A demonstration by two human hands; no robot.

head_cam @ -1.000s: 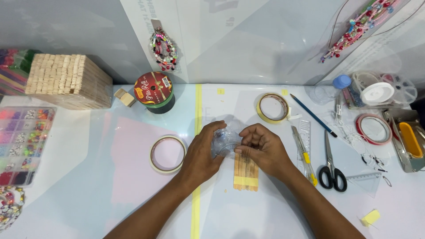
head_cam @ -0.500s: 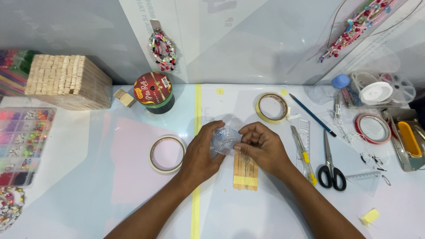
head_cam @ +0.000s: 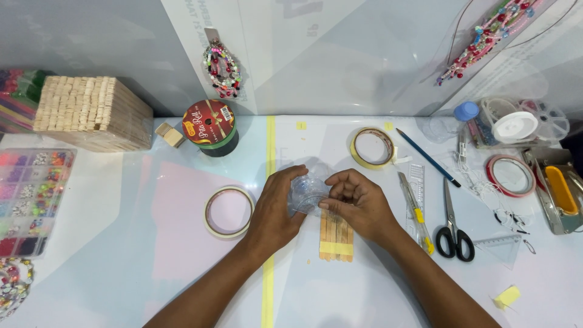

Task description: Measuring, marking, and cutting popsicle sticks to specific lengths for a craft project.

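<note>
pale blue tabletop (head_cam: 91, 267) with a yellow tape line (head_cam: 268, 285) running down its middle, backed by a grey-white wall. both hands meet over the centre: the left hand (head_cam: 276, 209) and the right hand (head_cam: 358, 203) are each closed around a small crumpled piece of clear plastic (head_cam: 308, 193), fingers pinching it from either side, held just above the tabletop. directly under the right hand lies a little raft of wooden craft sticks (head_cam: 336, 238) laid side by side, crossed by a strip of yellow tape. a roll of masking tape (head_cam: 229, 211) sits just left of the left hand, another tape roll (head_cam: 372, 147) lies beyond the right hand. to the right are a yellow-handled craft knife (head_cam: 415, 212), black-handled scissors (head_cam: 451, 222), and a blue pencil (head_cam: 428, 157). a red-labelled ribbon spool (head_cam: 210, 126) stands near the wall, a big stack of wooden sticks (head_cam: 91, 112) at far left, with a bead organiser box (head_cam: 30, 200) in front of it.
</note>
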